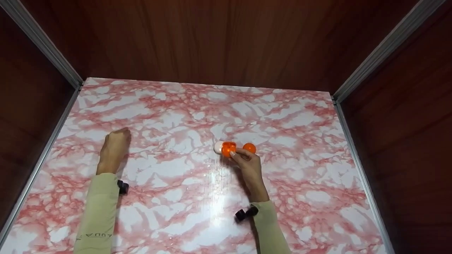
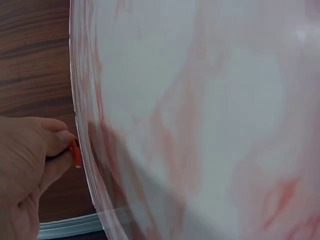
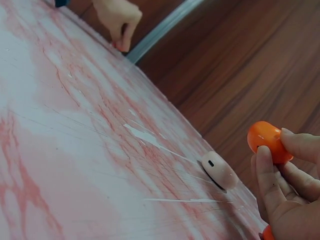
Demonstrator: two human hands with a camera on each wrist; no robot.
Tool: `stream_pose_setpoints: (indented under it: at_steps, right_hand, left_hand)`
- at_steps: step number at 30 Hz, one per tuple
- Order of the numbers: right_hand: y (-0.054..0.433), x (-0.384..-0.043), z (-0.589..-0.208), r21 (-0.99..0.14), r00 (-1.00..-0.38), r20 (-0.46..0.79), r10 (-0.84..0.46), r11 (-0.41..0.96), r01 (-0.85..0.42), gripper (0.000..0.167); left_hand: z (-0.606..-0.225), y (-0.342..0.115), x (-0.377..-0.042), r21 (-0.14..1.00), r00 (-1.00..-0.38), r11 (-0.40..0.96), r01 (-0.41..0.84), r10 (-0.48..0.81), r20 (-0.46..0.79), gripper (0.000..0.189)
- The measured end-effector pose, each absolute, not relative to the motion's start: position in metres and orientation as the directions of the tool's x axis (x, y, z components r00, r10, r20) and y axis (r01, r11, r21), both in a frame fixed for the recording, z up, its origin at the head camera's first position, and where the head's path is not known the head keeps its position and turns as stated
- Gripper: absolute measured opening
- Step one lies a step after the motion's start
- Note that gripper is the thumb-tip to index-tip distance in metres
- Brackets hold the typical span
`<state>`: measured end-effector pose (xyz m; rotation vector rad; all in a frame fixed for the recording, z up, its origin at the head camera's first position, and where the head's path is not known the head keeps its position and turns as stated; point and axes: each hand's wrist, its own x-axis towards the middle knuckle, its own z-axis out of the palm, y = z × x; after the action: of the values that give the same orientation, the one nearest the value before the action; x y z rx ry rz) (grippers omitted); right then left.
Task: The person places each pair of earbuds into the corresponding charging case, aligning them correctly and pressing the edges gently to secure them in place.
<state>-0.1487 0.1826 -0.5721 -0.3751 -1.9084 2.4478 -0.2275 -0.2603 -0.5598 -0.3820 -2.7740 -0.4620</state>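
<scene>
In the head view my right hand [image 1: 249, 167] pinches a glossy orange rounded shell [image 1: 229, 151] between thumb and fingers. The shell shows a hollow side in that view, and its smooth outer side in the right wrist view. Just left of it a pale pink-white oval case [image 3: 220, 171] with a small dark slot lies on the table. A second round orange piece [image 1: 249, 147] is behind the right hand's knuckles. Far to the left, my left hand [image 1: 114, 146] pinches a small orange thing [image 2: 76, 154] with a dark part; its kind cannot be made out.
The table [image 1: 169, 197] has a red and white marbled, shiny top. A dark wood-grain panel [image 1: 212, 42] rises behind it, with more panels at both sides. Metal rails [image 1: 360, 169] run along the side edges. Dark wrist-worn devices [image 1: 246, 213] sit at both cuffs.
</scene>
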Motion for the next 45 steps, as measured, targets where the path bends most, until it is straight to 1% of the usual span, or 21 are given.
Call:
stream_pose_setpoints:
  at_steps: [3, 4, 9, 12, 17, 22, 27, 34, 39, 45]
  right_hand:
    - [0.183, -0.149, -0.573, -0.959, -0.968, -0.187, 0.165, -0.242, 0.144, 0.031]
    - [0.182, -0.149, -0.573, -0.96, -0.968, -0.187, 0.168, -0.239, 0.144, 0.03]
    - [0.182, -0.15, -0.572, -0.962, -0.968, -0.185, 0.167, -0.23, 0.144, 0.03]
    - [0.181, -0.149, -0.571, -0.96, -0.968, -0.188, 0.164, -0.239, 0.146, 0.031]
    - [0.181, -0.149, -0.571, -0.958, -0.966, -0.195, 0.17, -0.246, 0.15, 0.032]
    - [0.18, -0.149, -0.572, -0.96, -0.967, -0.193, 0.165, -0.237, 0.151, 0.032]
    - [0.18, -0.148, -0.572, -0.961, -0.972, -0.177, 0.155, -0.24, 0.136, 0.032]
    - [0.181, -0.148, -0.571, -0.957, -0.971, -0.19, 0.143, -0.246, 0.151, 0.029]
    - [0.181, -0.148, -0.572, -0.958, -0.972, -0.188, 0.14, -0.244, 0.151, 0.031]
    - [0.18, -0.148, -0.573, -0.959, -0.97, -0.198, 0.143, -0.232, 0.162, 0.03]
  left_hand:
    - [-0.558, -0.255, -0.228, 0.373, -0.908, 0.869, 0.326, 0.178, 0.379, 0.014]
    - [-0.557, -0.253, -0.228, 0.385, -0.902, 0.86, 0.336, 0.176, 0.393, 0.015]
    - [-0.55, -0.238, -0.228, 0.482, -0.897, 0.807, 0.341, 0.125, 0.424, 0.027]
    - [-0.546, -0.228, -0.228, 0.559, -0.902, 0.76, 0.332, 0.082, 0.424, 0.028]
    - [-0.539, -0.208, -0.227, 0.678, -0.914, 0.666, 0.311, 0.015, 0.404, 0.024]
    - [-0.531, -0.189, -0.227, 0.8, -0.951, 0.556, 0.226, -0.052, 0.305, 0.023]
    - [-0.526, -0.172, -0.228, 0.864, -0.973, 0.478, 0.159, -0.072, 0.219, 0.022]
    - [-0.524, -0.149, -0.228, 0.969, -0.994, 0.229, 0.092, -0.042, 0.104, 0.025]
    - [-0.524, -0.132, -0.228, 0.995, -0.998, 0.086, 0.058, -0.016, 0.059, 0.024]
    - [-0.524, -0.109, -0.225, 1.0, -1.0, -0.013, 0.02, 0.015, 0.021, 0.027]
